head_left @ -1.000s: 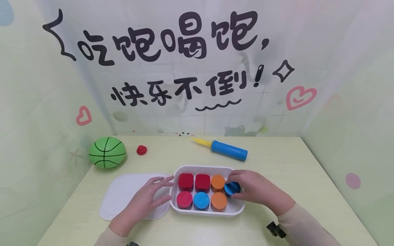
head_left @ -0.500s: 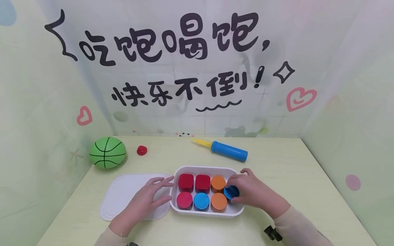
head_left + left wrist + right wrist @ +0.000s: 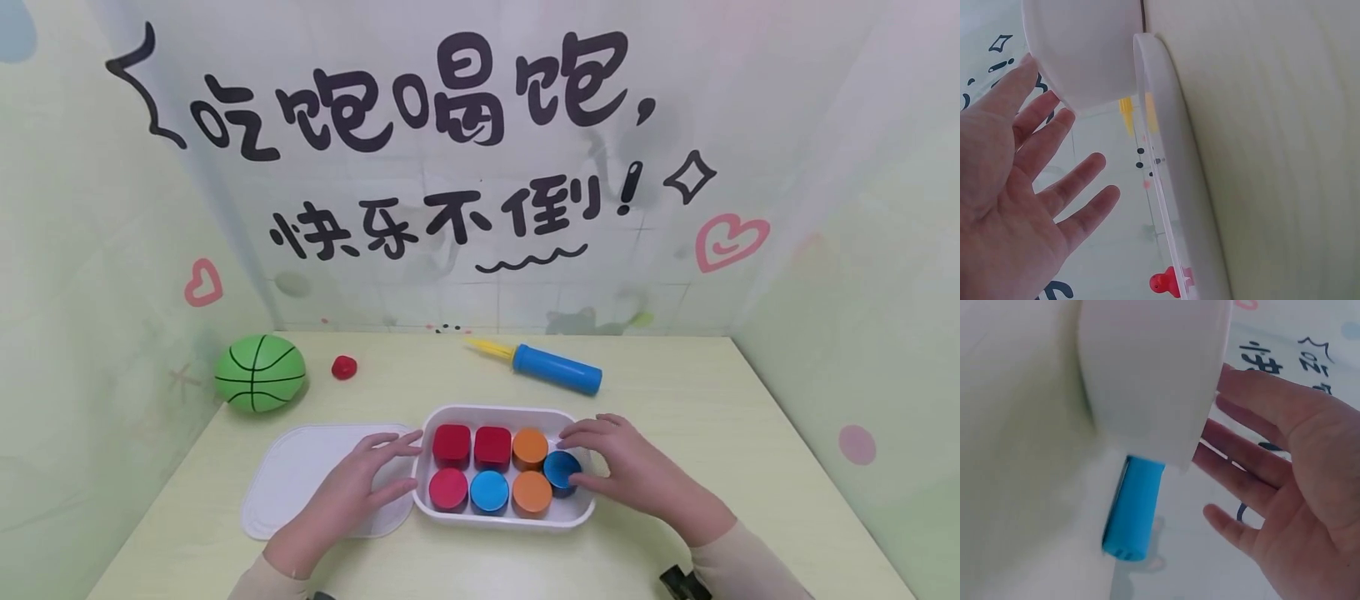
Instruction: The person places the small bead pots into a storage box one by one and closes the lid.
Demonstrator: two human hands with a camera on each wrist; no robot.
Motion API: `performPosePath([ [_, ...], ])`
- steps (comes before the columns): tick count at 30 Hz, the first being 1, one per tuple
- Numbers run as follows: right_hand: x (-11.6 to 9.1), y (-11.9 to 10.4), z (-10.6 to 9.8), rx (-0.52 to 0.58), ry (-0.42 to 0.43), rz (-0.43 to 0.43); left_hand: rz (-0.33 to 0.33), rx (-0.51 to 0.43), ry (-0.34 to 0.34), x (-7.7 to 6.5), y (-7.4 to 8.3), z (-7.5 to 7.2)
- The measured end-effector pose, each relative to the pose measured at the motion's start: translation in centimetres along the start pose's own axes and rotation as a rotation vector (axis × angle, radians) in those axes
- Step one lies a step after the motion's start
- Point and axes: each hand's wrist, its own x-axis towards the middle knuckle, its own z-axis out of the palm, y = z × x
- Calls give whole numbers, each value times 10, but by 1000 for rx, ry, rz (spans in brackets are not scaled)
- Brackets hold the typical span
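Observation:
A white box [image 3: 502, 523] holds several coloured blocks in the head view. Two red rounded-square blocks [image 3: 452, 445], a red round block [image 3: 448, 489], a light blue round block [image 3: 490, 491] and two orange round blocks [image 3: 532, 493] stand in two rows. At the right end sits a dark blue round block [image 3: 562, 472]. My right hand [image 3: 637, 467] is over the box's right rim, fingers apart, thumb tip at the dark blue block's edge. On the left, my left hand [image 3: 360, 483] has its fingers spread, fingertips at the box's left rim, above the white lid [image 3: 277, 479].
A green ball [image 3: 260, 373] stands at the back left, beside a small red duck [image 3: 1163, 281]. Behind the box lies a blue hand pump [image 3: 557, 368] with a yellow nozzle. Printed curtains rise around the table's back and sides.
My right hand moved the dark blue block slightly toward the front, then its fingers spread and let go of it. The left hand stays in place.

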Motion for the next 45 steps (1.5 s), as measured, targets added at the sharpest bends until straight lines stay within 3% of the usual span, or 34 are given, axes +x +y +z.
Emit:
performPosePath([
  [5, -18, 18, 6, 106, 157, 29, 5, 5, -1, 0, 1, -1],
  [9, -29, 32, 18, 203, 254, -18, -3, 7, -6, 1, 2, -1],
  [15, -38, 41, 30, 319, 273, -51, -8, -12, -10, 1, 3, -2],
  [20, -40, 42, 31, 337, 265, -33, 82, -42, 1, 2, 0, -3],
  [26, -40, 41, 31, 270, 236, 8, 167, -208, 32, 0, -15, -9],
  [30, -40, 40, 29, 256, 232, 29, 148, -289, 80, -1, -32, -21],
  [33, -40, 39, 27, 257, 227, 37, 108, -278, 103, -2, -50, -35],
  [37, -40, 38, 27, 264, 219, 51, 34, -185, 123, -5, -81, -60],
  [42, -39, 39, 28, 275, 211, 60, -27, -55, 200, -16, -129, -89],
  [45, -39, 40, 28, 277, 209, 65, -59, -2, 193, -24, -155, -101],
])
